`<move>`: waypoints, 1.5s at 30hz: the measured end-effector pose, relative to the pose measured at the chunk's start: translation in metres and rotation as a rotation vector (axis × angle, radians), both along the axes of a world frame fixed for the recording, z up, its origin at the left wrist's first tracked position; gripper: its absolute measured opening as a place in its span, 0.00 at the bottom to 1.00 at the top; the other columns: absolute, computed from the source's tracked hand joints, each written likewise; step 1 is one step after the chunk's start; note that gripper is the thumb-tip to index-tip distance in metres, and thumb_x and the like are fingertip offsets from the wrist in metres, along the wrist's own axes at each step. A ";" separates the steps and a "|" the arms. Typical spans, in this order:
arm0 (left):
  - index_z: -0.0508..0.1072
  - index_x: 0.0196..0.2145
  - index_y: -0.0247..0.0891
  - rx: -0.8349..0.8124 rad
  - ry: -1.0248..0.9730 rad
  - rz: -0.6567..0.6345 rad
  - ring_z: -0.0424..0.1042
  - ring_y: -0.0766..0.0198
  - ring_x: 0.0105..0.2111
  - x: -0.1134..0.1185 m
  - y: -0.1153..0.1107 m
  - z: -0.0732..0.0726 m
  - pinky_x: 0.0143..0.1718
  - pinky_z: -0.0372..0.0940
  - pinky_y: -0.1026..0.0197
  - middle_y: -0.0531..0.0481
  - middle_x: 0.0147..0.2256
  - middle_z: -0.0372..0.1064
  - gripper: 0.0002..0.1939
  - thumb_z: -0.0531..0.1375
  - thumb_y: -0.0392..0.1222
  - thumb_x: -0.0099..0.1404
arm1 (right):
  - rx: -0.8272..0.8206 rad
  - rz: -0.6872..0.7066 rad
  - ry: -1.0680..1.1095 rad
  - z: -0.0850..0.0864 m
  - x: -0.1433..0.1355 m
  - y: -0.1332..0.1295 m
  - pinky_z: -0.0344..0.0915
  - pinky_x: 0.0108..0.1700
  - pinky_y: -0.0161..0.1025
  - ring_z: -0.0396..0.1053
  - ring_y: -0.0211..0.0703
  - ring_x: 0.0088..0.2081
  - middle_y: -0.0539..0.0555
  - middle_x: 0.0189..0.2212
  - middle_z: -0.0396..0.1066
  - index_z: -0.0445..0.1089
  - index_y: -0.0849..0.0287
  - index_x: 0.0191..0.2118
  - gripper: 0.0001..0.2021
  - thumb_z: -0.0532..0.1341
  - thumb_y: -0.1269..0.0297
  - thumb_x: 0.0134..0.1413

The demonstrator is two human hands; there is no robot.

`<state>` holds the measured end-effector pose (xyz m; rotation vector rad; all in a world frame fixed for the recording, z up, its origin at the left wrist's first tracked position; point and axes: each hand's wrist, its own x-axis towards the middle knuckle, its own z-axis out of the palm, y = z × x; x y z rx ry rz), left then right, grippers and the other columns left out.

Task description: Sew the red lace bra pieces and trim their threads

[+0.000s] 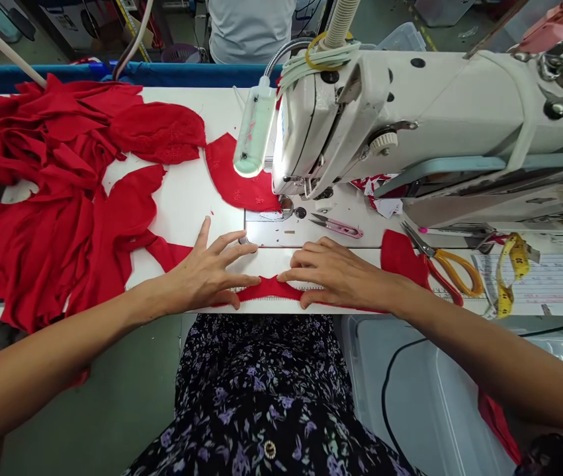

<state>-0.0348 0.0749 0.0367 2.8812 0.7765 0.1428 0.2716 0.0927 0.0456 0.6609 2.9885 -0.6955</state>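
Note:
A narrow red fabric piece (272, 288) lies along the table's front edge, over a printed ruler scale (266, 297). My left hand (212, 271) rests on its left part with fingers spread, thumb near the edge. On its right part my right hand (335, 274) lies with fingers stretched out and slightly bent, pressing the cloth. Between the hands the fabric's middle shows; its ends are partly hidden under my hands and right forearm. Behind my hands, a curved red fabric piece (239, 175) reaches to the needle area of a white sewing machine (341, 125).
A large heap of red fabric pieces (63, 198) covers the left side. Pink thread snips (338, 226) lie on the machine bed. On the right are scissors (450, 264), a yellow tape measure (512, 271) and a written sheet (554, 281). A lamp (256, 129) hangs beside the machine head.

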 end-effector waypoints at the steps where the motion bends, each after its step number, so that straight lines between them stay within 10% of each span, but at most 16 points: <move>1: 0.71 0.54 0.58 -0.006 0.003 0.002 0.51 0.41 0.65 0.000 0.000 0.000 0.59 0.31 0.17 0.44 0.63 0.58 0.22 0.63 0.57 0.63 | 0.001 0.003 -0.001 0.000 0.000 0.000 0.52 0.44 0.43 0.61 0.45 0.41 0.53 0.42 0.69 0.67 0.49 0.57 0.23 0.52 0.43 0.65; 7: 0.74 0.52 0.58 -0.053 0.019 0.007 0.51 0.41 0.65 0.000 0.004 -0.002 0.59 0.32 0.16 0.45 0.61 0.60 0.15 0.60 0.53 0.67 | 0.008 0.021 -0.020 0.000 -0.001 0.001 0.51 0.44 0.42 0.60 0.44 0.40 0.52 0.40 0.69 0.68 0.49 0.56 0.15 0.50 0.58 0.71; 32: 0.73 0.52 0.57 -0.137 0.078 -0.009 0.49 0.30 0.65 0.003 0.012 0.008 0.52 0.34 0.10 0.43 0.64 0.57 0.29 0.72 0.52 0.53 | -0.001 0.003 -0.084 0.008 0.005 0.000 0.55 0.45 0.44 0.62 0.47 0.43 0.53 0.42 0.67 0.64 0.44 0.61 0.24 0.61 0.48 0.62; 38: 0.67 0.59 0.49 -0.021 -0.124 0.202 0.57 0.41 0.62 -0.007 -0.024 0.016 0.58 0.55 0.27 0.40 0.61 0.60 0.26 0.65 0.42 0.64 | 0.069 -0.164 0.046 0.009 0.005 -0.030 0.60 0.45 0.44 0.63 0.47 0.43 0.57 0.44 0.68 0.64 0.53 0.60 0.19 0.56 0.60 0.67; 45: 0.69 0.54 0.39 0.183 -0.409 0.488 0.71 0.59 0.38 0.013 -0.096 -0.010 0.40 0.70 0.56 0.45 0.40 0.74 0.20 0.60 0.30 0.66 | 0.197 -0.351 0.278 -0.023 -0.021 -0.071 0.63 0.49 0.46 0.65 0.47 0.48 0.58 0.48 0.71 0.66 0.55 0.58 0.17 0.54 0.71 0.66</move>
